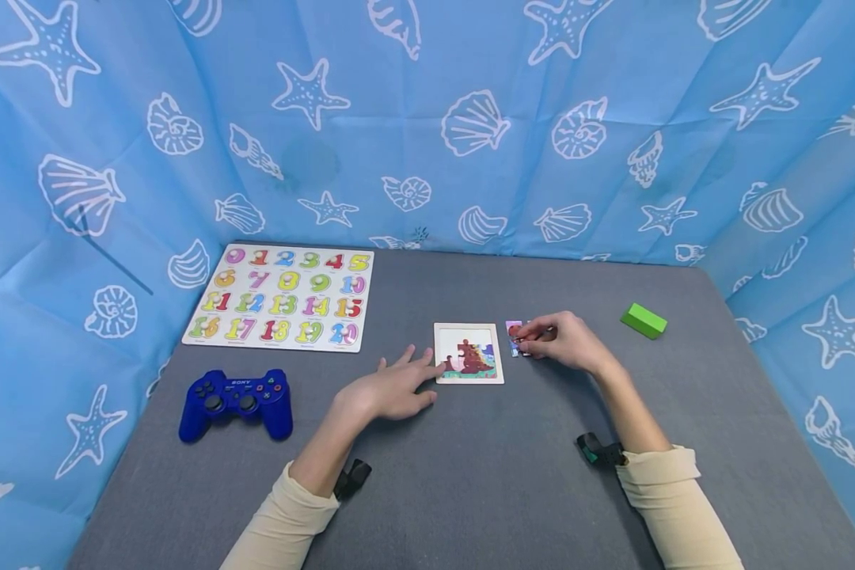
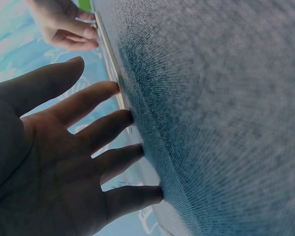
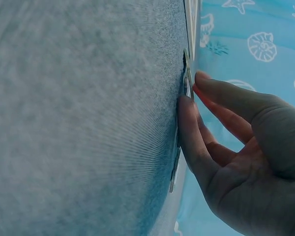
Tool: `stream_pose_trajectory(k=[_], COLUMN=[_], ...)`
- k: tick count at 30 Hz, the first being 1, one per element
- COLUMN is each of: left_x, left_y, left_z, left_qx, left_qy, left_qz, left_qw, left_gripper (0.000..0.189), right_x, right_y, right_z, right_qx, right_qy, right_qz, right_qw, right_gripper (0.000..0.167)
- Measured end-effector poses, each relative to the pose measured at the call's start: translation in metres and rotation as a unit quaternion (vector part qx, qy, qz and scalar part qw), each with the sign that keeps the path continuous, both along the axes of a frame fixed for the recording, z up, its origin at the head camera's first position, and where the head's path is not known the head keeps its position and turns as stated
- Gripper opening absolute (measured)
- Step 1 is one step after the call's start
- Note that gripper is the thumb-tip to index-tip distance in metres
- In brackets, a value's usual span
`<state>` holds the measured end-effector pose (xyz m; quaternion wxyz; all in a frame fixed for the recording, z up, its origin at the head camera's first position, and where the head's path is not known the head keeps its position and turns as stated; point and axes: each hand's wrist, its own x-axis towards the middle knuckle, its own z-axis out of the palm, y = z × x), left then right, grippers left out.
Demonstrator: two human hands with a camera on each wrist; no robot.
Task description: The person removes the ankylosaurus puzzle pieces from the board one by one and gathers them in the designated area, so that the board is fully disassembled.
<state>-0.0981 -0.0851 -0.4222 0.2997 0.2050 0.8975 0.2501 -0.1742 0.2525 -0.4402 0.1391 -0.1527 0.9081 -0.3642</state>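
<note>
A small square jigsaw tray (image 1: 469, 381) lies mid-table, its lower part filled with brown and green picture pieces and its upper part bare white. My left hand (image 1: 392, 389) spreads its fingers at the tray's left edge, with the forefinger touching the rim; in the left wrist view the fingers (image 2: 96, 129) reach out straight. To the right of the tray, my right hand (image 1: 566, 342) pinches a jigsaw piece (image 3: 188, 73) between thumb and fingers. Other loose purple-and-red pieces (image 1: 511, 342) lie under and beside those fingertips, partly hidden.
A number puzzle board (image 1: 278, 297) lies at the back left, with a blue game controller (image 1: 237, 402) in front of it. A green block (image 1: 644, 321) sits to the right of my right hand. A blue shell-patterned curtain (image 1: 399, 119) surrounds the grey table (image 1: 470, 475).
</note>
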Motion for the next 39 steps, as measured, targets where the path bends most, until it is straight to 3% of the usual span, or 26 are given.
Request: stream_pose_trajectory(k=[6,17,30,39], left_x=[0.000,0.001,-0.001,-0.002], left_y=[0.001,0.001,0.001,0.001], left_z=[0.000,0.000,0.001,0.000], left_qx=[-0.002,-0.001,-0.005,-0.012], left_qy=[0.003,-0.002,-0.005,-0.004], left_qz=[-0.002,0.001,-0.002,-0.005], left_qw=[1.0000,1.0000,1.0000,0.9999], left_gripper=[0.057,0.057,0.057,0.058], right_x=[0.001,0.003,0.004,0.004], right_y=[0.002,-0.003,-0.023,-0.047], right_z=[0.003,0.007,0.004,0.000], right_qx=[0.006,-0.042,-0.099,-0.104], right_qy=[0.005,0.001,-0.021,-0.017], right_qz=[-0.001,0.023,0.047,0.064], right_qw=[1.0000,0.9989,0.9937,0.9924], right_gripper=[0.019,0.021,0.023,0.021])
